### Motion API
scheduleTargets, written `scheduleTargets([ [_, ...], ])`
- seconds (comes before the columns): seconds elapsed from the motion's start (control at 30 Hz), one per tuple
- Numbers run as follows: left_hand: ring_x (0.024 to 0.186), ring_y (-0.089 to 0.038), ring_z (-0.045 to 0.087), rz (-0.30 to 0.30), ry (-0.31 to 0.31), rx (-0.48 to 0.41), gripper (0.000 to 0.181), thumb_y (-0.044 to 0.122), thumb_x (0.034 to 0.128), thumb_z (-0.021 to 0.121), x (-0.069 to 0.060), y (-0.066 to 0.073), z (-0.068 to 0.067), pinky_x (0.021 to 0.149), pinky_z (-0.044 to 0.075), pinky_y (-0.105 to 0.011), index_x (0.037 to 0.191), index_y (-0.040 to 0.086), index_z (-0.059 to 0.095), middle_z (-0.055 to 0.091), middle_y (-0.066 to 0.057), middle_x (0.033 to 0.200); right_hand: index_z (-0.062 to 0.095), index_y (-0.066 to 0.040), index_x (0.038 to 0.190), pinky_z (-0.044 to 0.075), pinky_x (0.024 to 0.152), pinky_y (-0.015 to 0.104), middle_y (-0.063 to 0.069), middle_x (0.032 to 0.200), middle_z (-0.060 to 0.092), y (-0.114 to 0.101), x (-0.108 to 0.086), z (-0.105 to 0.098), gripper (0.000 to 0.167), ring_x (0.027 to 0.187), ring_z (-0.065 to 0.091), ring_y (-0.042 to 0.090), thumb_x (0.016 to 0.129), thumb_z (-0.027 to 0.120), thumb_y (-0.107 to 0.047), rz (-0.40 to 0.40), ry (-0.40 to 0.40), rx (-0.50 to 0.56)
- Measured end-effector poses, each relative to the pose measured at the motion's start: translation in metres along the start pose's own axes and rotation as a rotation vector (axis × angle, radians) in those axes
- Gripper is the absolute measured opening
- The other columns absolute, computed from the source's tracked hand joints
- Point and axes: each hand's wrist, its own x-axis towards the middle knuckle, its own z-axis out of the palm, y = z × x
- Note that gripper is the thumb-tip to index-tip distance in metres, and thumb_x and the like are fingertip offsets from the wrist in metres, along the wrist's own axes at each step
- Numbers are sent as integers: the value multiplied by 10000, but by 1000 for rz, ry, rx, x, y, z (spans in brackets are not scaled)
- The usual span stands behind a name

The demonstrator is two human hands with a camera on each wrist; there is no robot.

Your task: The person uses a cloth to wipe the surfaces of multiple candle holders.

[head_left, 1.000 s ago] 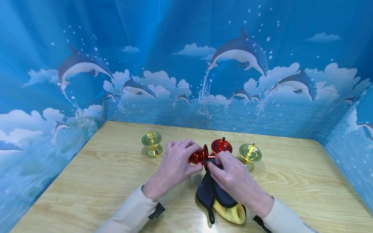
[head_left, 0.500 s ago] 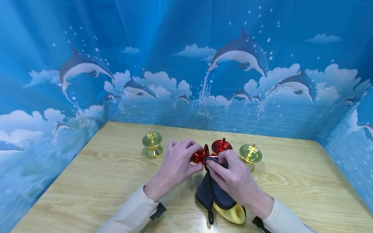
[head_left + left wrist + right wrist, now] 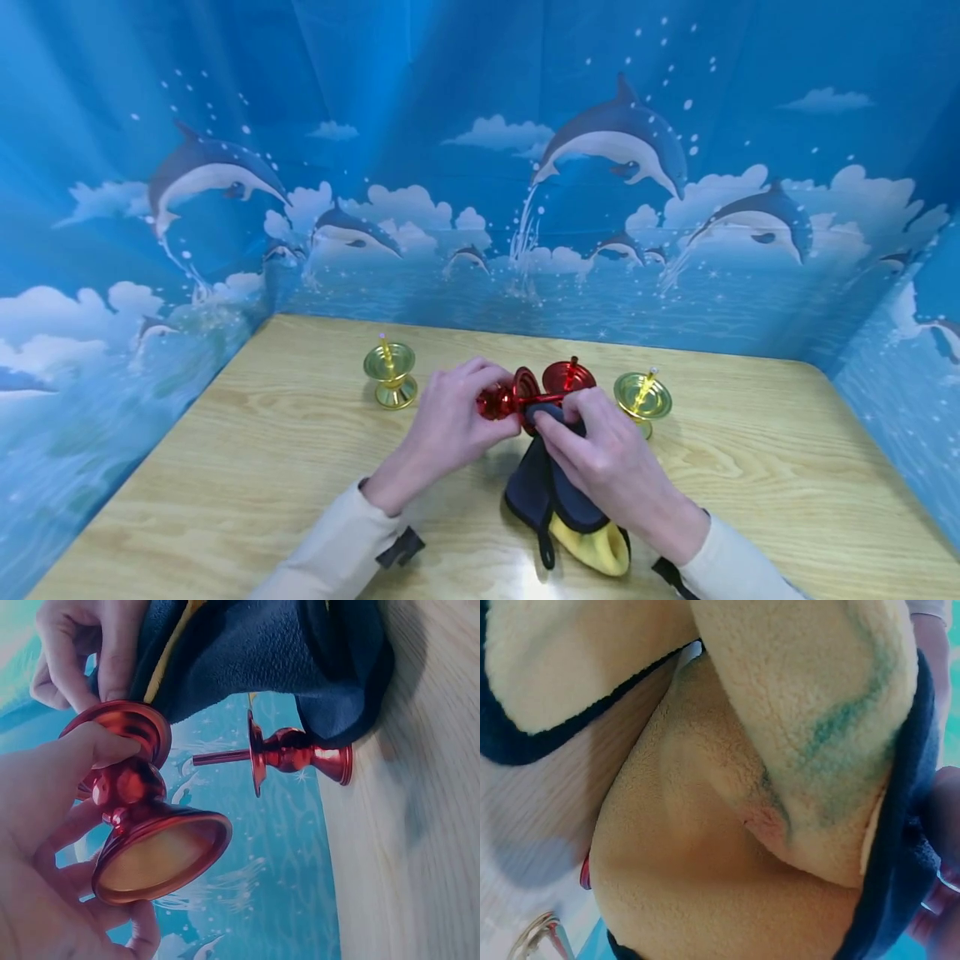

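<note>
My left hand [image 3: 457,412] grips a red metal candlestick [image 3: 495,403] by its stem and base, tilted on its side above the table. Its dish and spike point toward my right hand [image 3: 611,458]. That hand pinches a navy cleaning cloth [image 3: 566,496] with yellow fleece on its other face, pressed close to the dish and spike. The left wrist view shows the candlestick's hollow base [image 3: 161,859] and my thumb over its dish. Yellow fleece [image 3: 705,847], with greenish and reddish stains, fills most of the right wrist view.
Just behind my hands stands a second red candlestick [image 3: 567,377]. A gold candlestick [image 3: 390,367] is at the left and another gold candlestick [image 3: 642,396] at the right. The wooden table [image 3: 247,442] meets a blue dolphin-print curtain [image 3: 465,275] at the back.
The held candlestick has turned slightly, so its dish faces me more and its spike shows more. The cloth has shifted a little along the spike, close to the dish. Other candlesticks stay put.
</note>
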Motion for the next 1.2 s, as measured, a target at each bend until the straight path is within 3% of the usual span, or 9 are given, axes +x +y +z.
scheduleTargets([
  [0.1, 760, -87, 652, -29, -19, -68, 284, 190, 719, 817, 0, 0, -1, 670, 483, -211, 993, 153, 755, 710, 30, 900, 777, -80, 1023, 398, 580, 284, 86, 859, 483, 1, -2, 0, 332, 750, 421, 199, 1082, 484, -224, 19, 18, 14],
  [0.23, 794, -91, 658, -66, -48, -124, 281, 208, 734, 809, -1, -1, -2, 688, 496, -204, 1005, 161, 752, 705, 34, 905, 804, -69, 1005, 425, 597, 258, 96, 874, 488, 2, -3, 0, 347, 786, 429, 188, 1064, 522, -263, 97, 35, 80],
  [0.4, 813, -86, 655, -82, -72, -147, 279, 235, 749, 817, -2, -2, -3, 702, 493, -216, 1015, 178, 750, 704, 44, 911, 811, -62, 955, 388, 645, 196, 80, 861, 468, 4, -4, 3, 319, 796, 419, 147, 1024, 610, -300, 202, 116, 256],
  [0.5, 820, -82, 646, -84, -91, -156, 286, 235, 753, 825, -2, -2, -4, 707, 489, -211, 1022, 180, 747, 703, 46, 919, 811, -79, 932, 346, 647, 174, 52, 859, 446, 7, -6, 4, 283, 806, 397, 118, 997, 661, -311, 268, 123, 354],
  [0.63, 819, -67, 620, -73, -109, -166, 283, 233, 751, 832, -3, -3, -4, 711, 480, -200, 1015, 184, 744, 692, 54, 914, 818, -114, 936, 350, 679, 200, 15, 898, 466, 11, -9, 0, 60, 845, 423, 94, 888, 801, -145, 396, 44, 468],
  [0.77, 815, -62, 611, -39, -107, -175, 285, 235, 736, 841, -4, -4, -4, 712, 472, -200, 999, 184, 742, 688, 62, 914, 820, -154, 962, 408, 720, 223, -23, 970, 538, 15, -11, -4, 258, 902, 502, 83, 782, 836, 31, 516, -60, 555],
  [0.83, 815, -63, 613, -10, -104, -183, 287, 228, 728, 846, -5, -5, -4, 707, 473, -200, 990, 181, 738, 693, 64, 925, 813, -161, 984, 449, 729, 225, -31, 993, 594, 16, -10, -5, 277, 920, 548, 87, 793, 826, 39, 529, -98, 578],
  [1.0, 816, -53, 631, 91, -106, -193, 292, 201, 720, 852, -5, -10, -3, 703, 477, -191, 989, 170, 741, 721, 58, 971, 802, -165, 1030, 530, 764, 232, -24, 1004, 705, 20, -8, -8, 304, 931, 642, 109, 804, 814, 37, 476, -155, 586],
  [1.2, 852, -11, 608, 154, -148, -111, 312, 256, 737, 841, -5, -10, -4, 808, 433, -277, 1031, 211, 749, 720, 101, 1021, 804, -168, 1026, 531, 725, 221, -17, 994, 730, 22, -5, -9, 299, 884, 670, 101, 811, 809, 39, 438, -185, 598],
])
